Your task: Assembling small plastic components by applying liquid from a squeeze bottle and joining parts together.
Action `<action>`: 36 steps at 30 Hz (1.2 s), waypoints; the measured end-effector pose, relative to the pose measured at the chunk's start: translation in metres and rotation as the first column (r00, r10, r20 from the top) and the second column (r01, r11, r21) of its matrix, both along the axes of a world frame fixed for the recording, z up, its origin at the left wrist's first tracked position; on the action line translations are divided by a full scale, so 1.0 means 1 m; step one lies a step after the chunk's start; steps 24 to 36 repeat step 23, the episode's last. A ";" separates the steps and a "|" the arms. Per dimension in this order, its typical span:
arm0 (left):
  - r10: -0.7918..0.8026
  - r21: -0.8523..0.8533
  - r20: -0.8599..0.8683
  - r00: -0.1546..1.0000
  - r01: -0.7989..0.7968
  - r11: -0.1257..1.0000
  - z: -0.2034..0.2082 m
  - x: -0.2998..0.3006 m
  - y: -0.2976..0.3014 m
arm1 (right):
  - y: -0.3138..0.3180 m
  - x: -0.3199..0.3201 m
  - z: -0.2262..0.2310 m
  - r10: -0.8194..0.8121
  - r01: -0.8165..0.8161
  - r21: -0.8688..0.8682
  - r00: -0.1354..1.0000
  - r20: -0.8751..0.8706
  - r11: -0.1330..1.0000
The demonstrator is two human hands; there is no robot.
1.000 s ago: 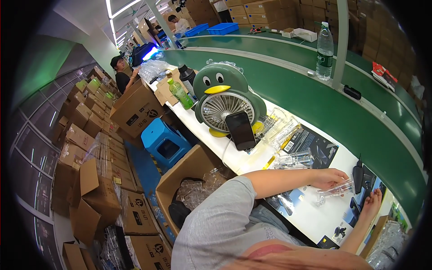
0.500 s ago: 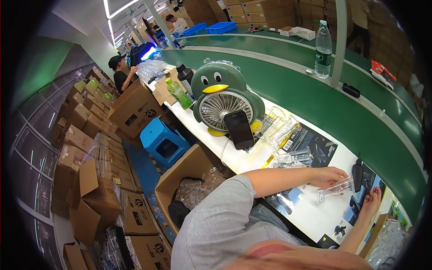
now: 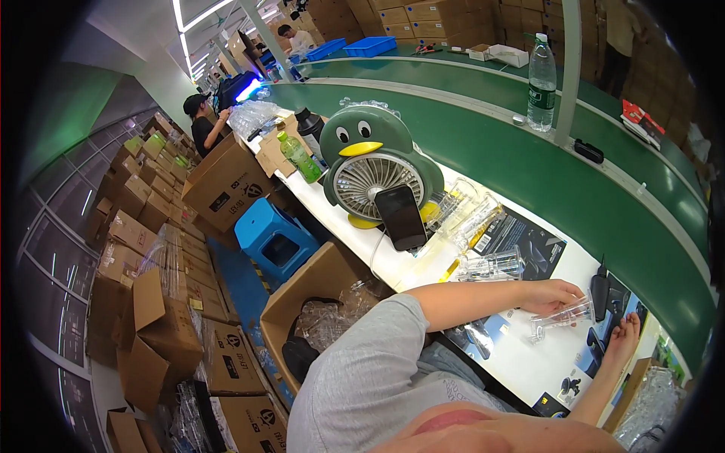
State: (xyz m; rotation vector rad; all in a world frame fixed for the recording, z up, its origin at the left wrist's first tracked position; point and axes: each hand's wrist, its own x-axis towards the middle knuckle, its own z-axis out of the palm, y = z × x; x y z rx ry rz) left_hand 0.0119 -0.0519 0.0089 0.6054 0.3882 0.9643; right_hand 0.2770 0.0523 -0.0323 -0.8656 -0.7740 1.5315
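My left hand (image 3: 555,296) reaches across the table with its fingers closed on a clear plastic blister insert (image 3: 557,320), which is held tilted above a printed sheet. Beside the insert lies a black device (image 3: 600,294) with a thin stem at its top. My right hand (image 3: 623,337) is over the table's right side, fingers loosely bent and apart, with nothing visible in it. More clear plastic inserts (image 3: 495,266) are stacked left of my left hand, next to a dark printed box sheet (image 3: 519,243).
A green penguin-shaped fan (image 3: 370,136) stands on the table, a phone (image 3: 401,217) leaning on it. Behind runs a green conveyor (image 3: 483,124) with a water bottle (image 3: 541,83). An open carton (image 3: 321,283) of plastic is at left, near a blue stool (image 3: 276,238). A co-worker (image 3: 204,121) is farther off.
My hands and the clear insert stay in nearly the same place. A person in the far upper right background has shifted slightly.
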 end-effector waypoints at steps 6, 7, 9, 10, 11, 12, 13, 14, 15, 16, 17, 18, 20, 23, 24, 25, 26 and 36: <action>-0.003 -0.009 0.010 1.000 0.003 1.000 0.002 0.000 -0.001 | 0.000 0.000 0.000 -0.008 0.008 -0.005 1.000 0.001 1.000; -0.003 -0.009 0.010 1.000 0.004 1.000 0.003 0.000 -0.001 | 0.000 0.000 0.000 -0.007 0.007 0.003 1.000 0.003 1.000; 0.000 -0.006 0.001 1.000 0.000 1.000 0.005 0.000 -0.002 | 0.000 -0.001 0.001 -0.010 0.010 -0.006 1.000 0.006 1.000; 0.000 -0.006 0.002 1.000 0.000 1.000 0.004 0.000 -0.002 | -0.001 -0.001 0.002 -0.012 0.012 -0.015 1.000 0.008 1.000; 0.001 -0.009 0.011 1.000 -0.001 1.000 0.003 0.000 -0.001 | -0.001 -0.001 0.002 -0.012 0.012 -0.015 1.000 0.008 1.000; 0.002 -0.012 0.021 1.000 -0.001 1.000 0.002 0.000 -0.001 | -0.001 -0.002 0.002 -0.010 0.010 -0.011 1.000 0.009 1.000; 0.002 -0.012 0.021 1.000 -0.002 1.000 0.002 0.000 -0.001 | -0.001 -0.002 0.002 -0.008 0.008 -0.008 1.000 0.009 1.000; 0.002 -0.006 0.015 1.000 -0.002 1.000 0.002 0.000 -0.001 | -0.001 -0.001 0.002 -0.008 0.008 -0.008 1.000 0.010 1.000; 0.002 -0.001 0.010 1.000 -0.002 1.000 0.002 0.000 -0.001 | 0.000 -0.001 0.001 -0.006 0.006 -0.009 1.000 0.006 1.000; 0.001 -0.001 0.010 1.000 -0.001 1.000 0.002 0.000 0.000 | 0.001 -0.001 0.001 -0.004 0.004 -0.010 1.000 0.001 1.000; 0.002 -0.002 0.015 1.000 -0.002 1.000 0.001 0.000 0.000 | 0.000 -0.001 0.001 -0.004 0.004 -0.010 1.000 0.001 1.000; 0.002 -0.003 0.019 1.000 -0.002 1.000 0.001 0.000 0.000 | 0.000 -0.001 0.001 -0.008 0.008 -0.008 1.000 0.000 1.000; 0.003 -0.001 0.003 1.000 -0.003 1.000 0.001 0.000 0.000 | 0.000 -0.001 0.000 -0.013 0.013 -0.006 1.000 -0.002 1.000; 0.001 0.010 -0.014 1.000 -0.001 1.000 0.000 0.000 0.000 | 0.002 0.002 -0.003 0.003 -0.003 0.001 1.000 0.002 1.000; 0.001 0.010 -0.014 1.000 -0.001 1.000 0.000 0.000 0.000 | 0.002 0.002 -0.003 0.003 -0.003 0.001 1.000 0.002 1.000; 0.001 0.010 -0.014 1.000 -0.001 1.000 0.000 0.000 0.000 | 0.002 0.002 -0.003 0.003 -0.003 0.001 1.000 0.002 1.000; 0.001 0.010 -0.014 1.000 -0.001 1.000 0.000 0.000 0.000 | 0.002 0.002 -0.003 0.003 -0.003 0.001 1.000 0.002 1.000; 0.001 0.010 -0.014 1.000 -0.001 1.000 0.000 0.000 0.000 | 0.002 0.002 -0.003 0.003 -0.003 0.001 1.000 0.002 1.000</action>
